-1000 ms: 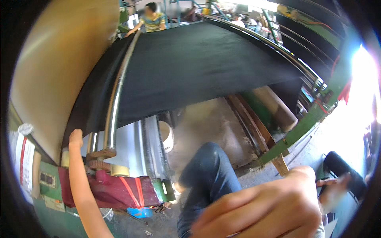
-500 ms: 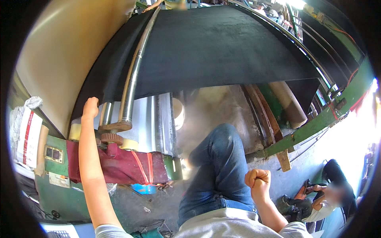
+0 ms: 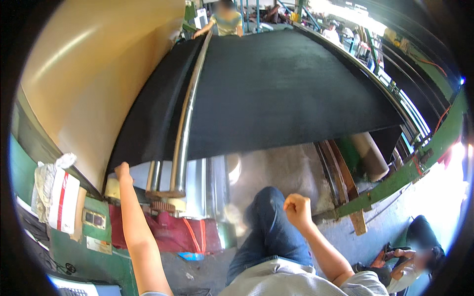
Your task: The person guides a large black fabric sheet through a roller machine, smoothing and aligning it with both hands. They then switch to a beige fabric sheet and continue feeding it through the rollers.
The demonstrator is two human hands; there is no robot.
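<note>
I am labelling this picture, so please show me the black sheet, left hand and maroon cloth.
Black sheet (image 3: 291, 93), head view: its broad middle.
Left hand (image 3: 122, 171), head view: its visible middle.
Maroon cloth (image 3: 169, 232), head view: its middle.

Legible text: none. White box, at left: a red stripe is carried down its face; any finer print is too small to be read. Pale label: mounted on the green frame, below a framed panel; its print cannot be deciphered.

Green machine frame — maroon cloth, red straps
</note>
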